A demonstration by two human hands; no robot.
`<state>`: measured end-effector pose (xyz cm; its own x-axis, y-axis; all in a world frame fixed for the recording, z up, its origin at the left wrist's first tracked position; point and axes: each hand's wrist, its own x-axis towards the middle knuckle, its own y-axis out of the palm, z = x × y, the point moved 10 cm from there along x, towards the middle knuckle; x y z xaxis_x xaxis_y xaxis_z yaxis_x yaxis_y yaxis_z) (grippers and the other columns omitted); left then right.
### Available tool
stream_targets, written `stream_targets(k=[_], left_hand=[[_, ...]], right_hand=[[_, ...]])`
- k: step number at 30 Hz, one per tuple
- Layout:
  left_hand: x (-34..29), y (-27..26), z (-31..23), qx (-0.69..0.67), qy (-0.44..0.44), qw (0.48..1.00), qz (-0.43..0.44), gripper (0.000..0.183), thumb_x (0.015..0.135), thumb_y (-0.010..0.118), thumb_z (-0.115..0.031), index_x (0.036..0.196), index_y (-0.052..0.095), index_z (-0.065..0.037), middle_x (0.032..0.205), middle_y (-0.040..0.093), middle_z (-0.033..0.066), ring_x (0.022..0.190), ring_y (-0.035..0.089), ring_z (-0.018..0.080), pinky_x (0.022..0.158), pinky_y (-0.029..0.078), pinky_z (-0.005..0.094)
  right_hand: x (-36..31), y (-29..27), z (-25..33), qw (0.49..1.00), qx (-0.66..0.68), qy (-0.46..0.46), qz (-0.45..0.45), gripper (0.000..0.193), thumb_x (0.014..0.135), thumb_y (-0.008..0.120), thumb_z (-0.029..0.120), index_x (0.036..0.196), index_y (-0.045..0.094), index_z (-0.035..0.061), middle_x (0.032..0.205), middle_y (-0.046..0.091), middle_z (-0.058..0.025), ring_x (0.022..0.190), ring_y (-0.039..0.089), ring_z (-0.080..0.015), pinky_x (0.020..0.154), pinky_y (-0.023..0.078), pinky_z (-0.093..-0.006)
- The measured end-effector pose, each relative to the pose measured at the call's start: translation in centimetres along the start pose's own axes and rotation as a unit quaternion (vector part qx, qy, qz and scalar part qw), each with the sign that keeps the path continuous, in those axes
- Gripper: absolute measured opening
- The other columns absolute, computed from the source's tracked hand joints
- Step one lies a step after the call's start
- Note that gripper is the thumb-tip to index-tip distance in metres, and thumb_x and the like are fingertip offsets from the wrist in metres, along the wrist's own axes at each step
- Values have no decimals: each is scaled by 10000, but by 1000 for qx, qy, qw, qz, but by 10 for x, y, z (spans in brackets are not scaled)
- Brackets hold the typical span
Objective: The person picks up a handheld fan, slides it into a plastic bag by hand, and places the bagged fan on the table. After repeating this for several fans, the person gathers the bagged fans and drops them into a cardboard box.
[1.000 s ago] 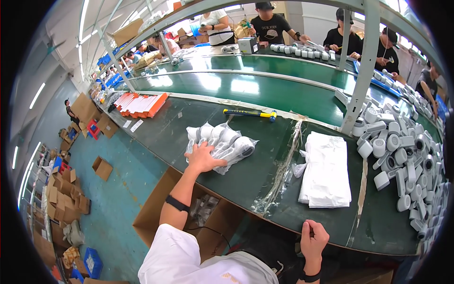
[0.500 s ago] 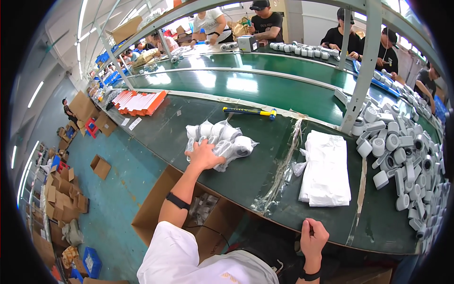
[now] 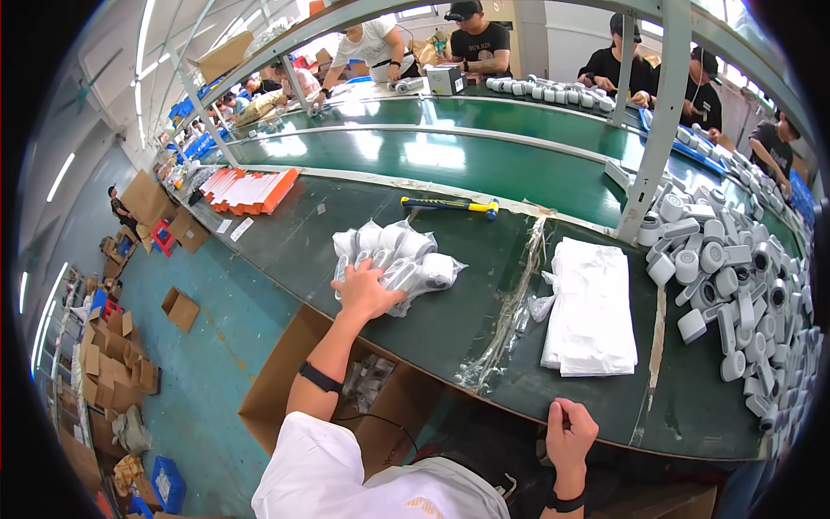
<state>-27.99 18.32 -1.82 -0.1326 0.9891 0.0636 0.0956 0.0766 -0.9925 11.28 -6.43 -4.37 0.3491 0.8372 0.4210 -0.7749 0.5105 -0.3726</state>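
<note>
My left hand (image 3: 367,292) lies on a row of white plastic devices in clear bags (image 3: 399,251), at the left of the dark green bench (image 3: 450,333). Its fingers are spread over the looped handles, touching them, with the thumb out to the right. The devices' rounded heads point away from me; their undersides are hidden. My right hand (image 3: 571,432) hovers at the bench's front edge with curled fingers, thumb against the index finger, and nothing shows in it. Closest to it is a stack of flat white plastic bags (image 3: 592,307).
A hammer with a yellow and blue handle (image 3: 450,205) lies near the conveyor (image 3: 510,160). Orange-and-white cartons (image 3: 251,190) sit far left. Loose grey-white devices (image 3: 726,277) heap at right, behind a metal post (image 3: 657,130). Below the bench stands an open cardboard box (image 3: 281,363) with bagged pieces inside.
The whole view has shifted slightly. My left hand stays on the bagged devices and my right hand stays curled. Across the conveyor, a person in white has reached an arm further left.
</note>
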Motion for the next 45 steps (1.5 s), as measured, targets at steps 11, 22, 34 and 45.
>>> stream_targets(k=[11, 22, 34, 45], left_hand=[[-52, -38, 31, 6, 51, 970, -236, 614, 573, 791, -519, 1010, 729, -91, 1378, 499, 106, 1284, 384, 424, 927, 269, 733], [-203, -40, 231, -78, -182, 932, -304, 708, 594, 847, -362, 1092, 649, 100, 1381, 455, 273, 1295, 412, 416, 1096, 332, 477], [-274, 174, 315, -118, -439, 890, 29, 758, 630, 781, -520, 1199, 674, -30, 1502, 406, 126, 1355, 362, 371, 1025, 243, 725], [-262, 346, 359, -36, -512, 806, 294, 689, 692, 708, -486, 1261, 643, -104, 1444, 460, 84, 1344, 394, 383, 1022, 262, 740]], right_hand=[[-2, 5, -2, 999, -23, 14, 27, 79, 890, 672, 61, 890, 669, -18, 708, 599, -47, 573, 510, -87, 534, 409, -221], [-5, 7, -14, 997, -55, 46, 37, 97, 943, 629, 74, 950, 666, -16, 742, 596, -7, 642, 506, -55, 566, 405, -202], [-11, 24, 3, 995, -56, 46, 64, 132, 970, 593, 84, 990, 669, -22, 720, 617, -20, 617, 511, -56, 558, 409, -192], [13, 240, 130, 904, -152, -242, 318, 341, 692, 770, 43, 1016, 663, 35, 744, 546, -58, 621, 484, -221, 571, 397, -342]])
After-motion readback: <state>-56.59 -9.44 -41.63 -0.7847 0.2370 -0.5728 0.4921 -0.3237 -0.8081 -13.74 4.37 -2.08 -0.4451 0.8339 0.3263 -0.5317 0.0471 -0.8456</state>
